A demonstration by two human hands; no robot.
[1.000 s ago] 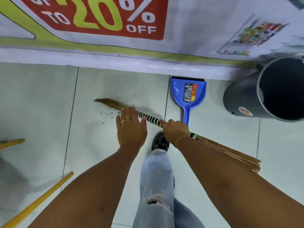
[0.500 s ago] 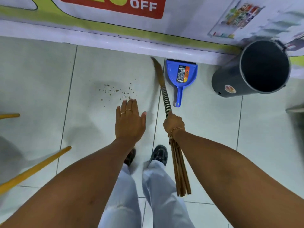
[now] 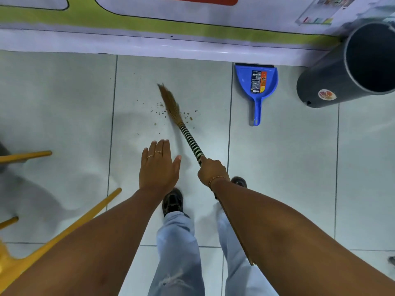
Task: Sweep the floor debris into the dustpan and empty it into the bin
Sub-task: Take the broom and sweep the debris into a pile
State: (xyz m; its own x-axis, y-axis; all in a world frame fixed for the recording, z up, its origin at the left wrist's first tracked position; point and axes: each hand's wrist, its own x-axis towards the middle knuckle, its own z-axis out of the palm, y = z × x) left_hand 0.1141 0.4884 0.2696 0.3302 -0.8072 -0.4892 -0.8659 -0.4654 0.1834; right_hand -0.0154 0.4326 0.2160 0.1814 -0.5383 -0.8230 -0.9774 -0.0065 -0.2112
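My right hand [image 3: 211,171] grips a straw broom [image 3: 181,122] by its black-and-white striped handle. The brown bristle tip rests on the tile among small brown crumbs of debris [image 3: 162,112], scattered on both sides of the bristles. My left hand [image 3: 159,165] hovers flat with fingers apart, holding nothing, just left of the handle. A blue dustpan [image 3: 256,82] lies on the floor to the right, its mouth against the wall base and its handle pointing toward me. A dark grey bin [image 3: 320,82] stands at the far right with its opening in view.
A wall base with a green and white banner [image 3: 171,26] runs across the top. Yellow furniture legs [image 3: 64,231] slant in at the left. My two feet in black shoes [image 3: 173,201] stand on the pale tiles below my hands.
The broom tip has swung left from beside the dustpan back into the debris. The view has shifted so dustpan and bin sit further right. My left hand stayed flat and empty.
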